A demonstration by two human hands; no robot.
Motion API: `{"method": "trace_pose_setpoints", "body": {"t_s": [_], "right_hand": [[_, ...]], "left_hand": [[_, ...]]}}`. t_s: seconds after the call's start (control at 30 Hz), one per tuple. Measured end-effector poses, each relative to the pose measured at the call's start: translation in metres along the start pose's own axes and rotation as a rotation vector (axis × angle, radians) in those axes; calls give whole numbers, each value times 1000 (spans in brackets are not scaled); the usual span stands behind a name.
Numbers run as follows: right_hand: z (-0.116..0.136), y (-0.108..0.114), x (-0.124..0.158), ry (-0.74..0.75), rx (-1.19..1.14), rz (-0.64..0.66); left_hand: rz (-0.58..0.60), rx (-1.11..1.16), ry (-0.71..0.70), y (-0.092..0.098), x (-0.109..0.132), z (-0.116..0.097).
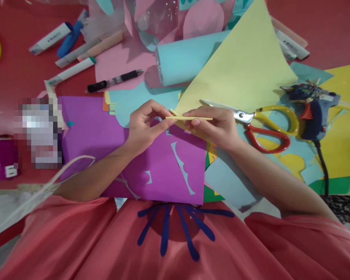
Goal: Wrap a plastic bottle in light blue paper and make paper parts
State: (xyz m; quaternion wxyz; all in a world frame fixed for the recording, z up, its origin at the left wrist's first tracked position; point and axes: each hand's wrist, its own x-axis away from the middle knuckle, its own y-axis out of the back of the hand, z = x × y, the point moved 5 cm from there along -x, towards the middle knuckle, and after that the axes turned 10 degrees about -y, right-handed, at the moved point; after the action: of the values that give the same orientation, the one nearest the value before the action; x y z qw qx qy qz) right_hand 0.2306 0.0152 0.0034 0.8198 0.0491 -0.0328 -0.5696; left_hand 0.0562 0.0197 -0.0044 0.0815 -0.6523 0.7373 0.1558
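Between my two hands is a narrow yellow paper strip [179,118], seen nearly edge-on, with a short bent or separate piece at its left end. My left hand [147,122] pinches the left end between thumb and fingertips. Thumb and fingers of my right hand [214,124] close on the strip's middle and right part. Both hands hover over a purple sheet [90,134] scattered with pale blue paper scraps [182,167]. Just right of my right hand lie scissors [242,115] with one yellow and one red handle.
A glue gun [317,116] with a dark cord lies at the right. Behind my hands are a large pale yellow sheet [236,66], a light blue cylinder [189,56] and a black pen [115,81]. Several markers [51,38] lie at the upper left.
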Motion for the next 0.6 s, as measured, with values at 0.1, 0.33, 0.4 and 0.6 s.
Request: {"method": "trace_pose_setpoints", "body": {"t_s": [0.1, 0.33, 0.4, 0.6], "right_hand": [[1, 4, 0, 38, 36, -106], [0, 7, 3, 77, -13, -189], [2, 4, 4, 91, -15, -153], [1, 2, 1, 54, 48, -139]], "left_hand": [[-8, 16, -21, 0, 0, -1], [71, -24, 9, 0, 4, -2], [165, -28, 29, -5, 7, -5], [170, -16, 57, -7, 7, -5]]}}
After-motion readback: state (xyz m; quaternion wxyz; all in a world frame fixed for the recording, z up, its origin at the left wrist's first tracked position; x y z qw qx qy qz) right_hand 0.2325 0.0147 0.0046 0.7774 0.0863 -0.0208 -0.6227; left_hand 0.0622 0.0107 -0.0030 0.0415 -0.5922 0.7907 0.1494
